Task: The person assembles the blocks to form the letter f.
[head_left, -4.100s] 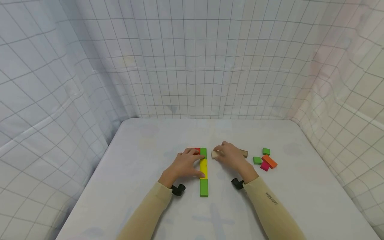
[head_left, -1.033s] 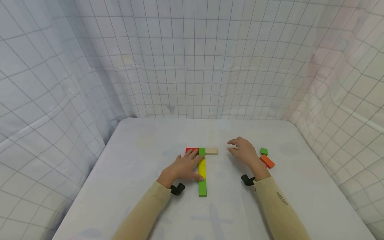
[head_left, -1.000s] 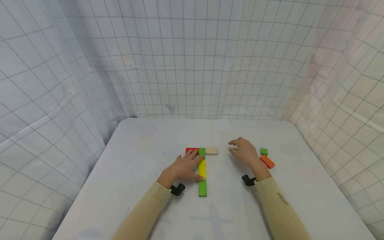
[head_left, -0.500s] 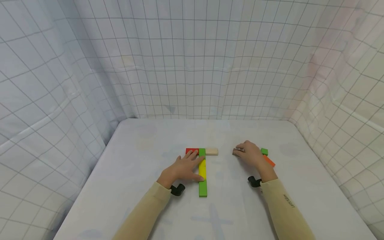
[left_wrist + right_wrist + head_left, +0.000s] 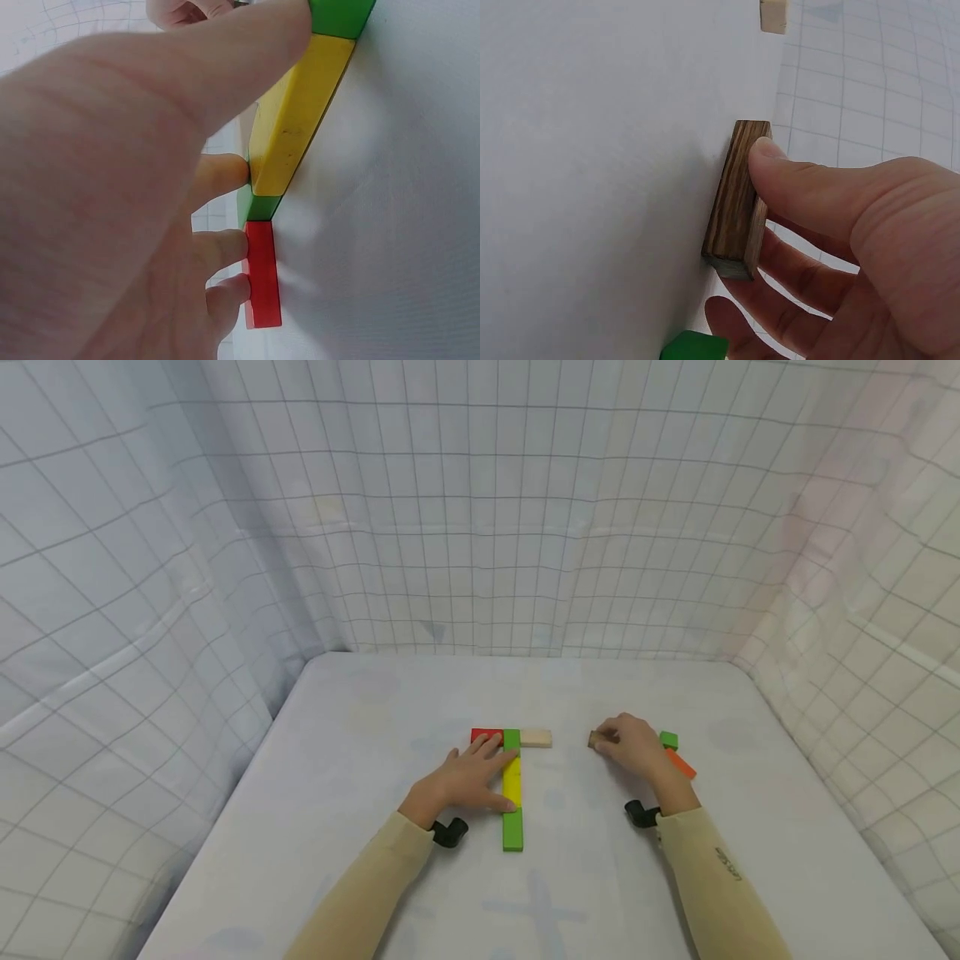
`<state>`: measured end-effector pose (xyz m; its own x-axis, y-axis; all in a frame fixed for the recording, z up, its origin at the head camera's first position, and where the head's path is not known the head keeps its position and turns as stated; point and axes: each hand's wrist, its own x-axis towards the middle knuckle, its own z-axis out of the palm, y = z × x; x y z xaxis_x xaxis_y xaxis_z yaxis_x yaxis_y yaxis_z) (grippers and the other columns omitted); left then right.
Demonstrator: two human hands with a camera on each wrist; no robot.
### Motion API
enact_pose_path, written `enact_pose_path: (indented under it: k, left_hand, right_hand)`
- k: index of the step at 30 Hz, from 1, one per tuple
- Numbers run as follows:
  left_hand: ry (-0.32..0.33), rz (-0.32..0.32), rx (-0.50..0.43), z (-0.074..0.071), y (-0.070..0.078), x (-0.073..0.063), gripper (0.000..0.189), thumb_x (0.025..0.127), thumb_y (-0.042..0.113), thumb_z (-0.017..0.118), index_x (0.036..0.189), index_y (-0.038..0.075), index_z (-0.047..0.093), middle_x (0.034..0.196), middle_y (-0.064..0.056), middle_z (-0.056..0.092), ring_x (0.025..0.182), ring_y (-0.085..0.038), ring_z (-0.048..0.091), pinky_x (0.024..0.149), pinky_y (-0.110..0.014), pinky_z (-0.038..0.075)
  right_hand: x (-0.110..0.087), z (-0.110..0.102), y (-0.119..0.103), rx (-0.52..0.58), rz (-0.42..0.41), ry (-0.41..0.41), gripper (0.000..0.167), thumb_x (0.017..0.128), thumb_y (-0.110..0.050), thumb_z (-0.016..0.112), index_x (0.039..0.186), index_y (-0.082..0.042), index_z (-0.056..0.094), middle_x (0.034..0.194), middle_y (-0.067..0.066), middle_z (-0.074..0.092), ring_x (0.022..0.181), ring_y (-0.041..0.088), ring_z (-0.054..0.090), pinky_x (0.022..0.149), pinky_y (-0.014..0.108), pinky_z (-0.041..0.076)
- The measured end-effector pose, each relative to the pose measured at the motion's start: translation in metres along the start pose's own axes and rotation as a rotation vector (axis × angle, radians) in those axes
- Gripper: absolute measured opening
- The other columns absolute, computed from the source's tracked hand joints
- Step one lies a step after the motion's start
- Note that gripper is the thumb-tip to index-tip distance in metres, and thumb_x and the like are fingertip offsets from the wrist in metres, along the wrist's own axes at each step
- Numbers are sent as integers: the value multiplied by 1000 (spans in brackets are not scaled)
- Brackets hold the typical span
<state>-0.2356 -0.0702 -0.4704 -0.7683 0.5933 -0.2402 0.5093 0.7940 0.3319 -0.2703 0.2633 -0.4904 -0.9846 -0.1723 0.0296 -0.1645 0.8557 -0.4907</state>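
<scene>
Wooden blocks lie in a T shape on the table: a red block (image 5: 478, 732) and a pale block (image 5: 536, 738) flank a green block (image 5: 512, 739). A yellow block (image 5: 513, 787) and another green block (image 5: 513, 832) run from it toward me. My left hand (image 5: 467, 779) rests spread over this shape, fingertips on the red and yellow blocks and thumb where yellow meets near green. To the right, my right hand (image 5: 636, 746) pinches a dark brown wooden block (image 5: 735, 199) between thumb and fingers, close over the table.
A small green block (image 5: 669, 740) and an orange block (image 5: 681, 763) lie beyond my right hand, partly behind its wrist. White gridded cloth (image 5: 480, 527) hangs around the back and sides of the white table (image 5: 375, 710).
My right hand has left the pale block, which now sits against the far green block, moved right and taken hold of the brown block. My left hand stays on the shape, fingers more spread.
</scene>
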Motion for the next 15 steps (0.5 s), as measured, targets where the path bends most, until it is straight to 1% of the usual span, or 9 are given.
enact_pose_path:
  k: [5,11,15]
  left_hand:
    - [6,4,-1,-2,2,0,92,87,62,70,160,25,29,168,-9,10,153,-31,8,113,-68,17]
    - [2,6,4,-2,2,1,93,86,62,69,160,24,29,168,-10,11,153,-32,8,113,-67,20]
    - [0,3,1,-3,2,0,93,86,62,70,160,23,29,168,-10,11,153,-32,8,114,-65,21]
  right_hand:
    - [-2,-3,-2,34,7,7,29,92,-18,75,117,-5,70,114,11,67,102,30,63,86,48,51]
    - [0,-6,-1,29,-10,8,27,88,-18,79,113,-9,71,108,10,70,98,28,63,83,47,50]
    - [0,-7,0,38,-26,-7,29,89,-16,78,117,-12,72,105,10,70,94,27,64,78,46,52]
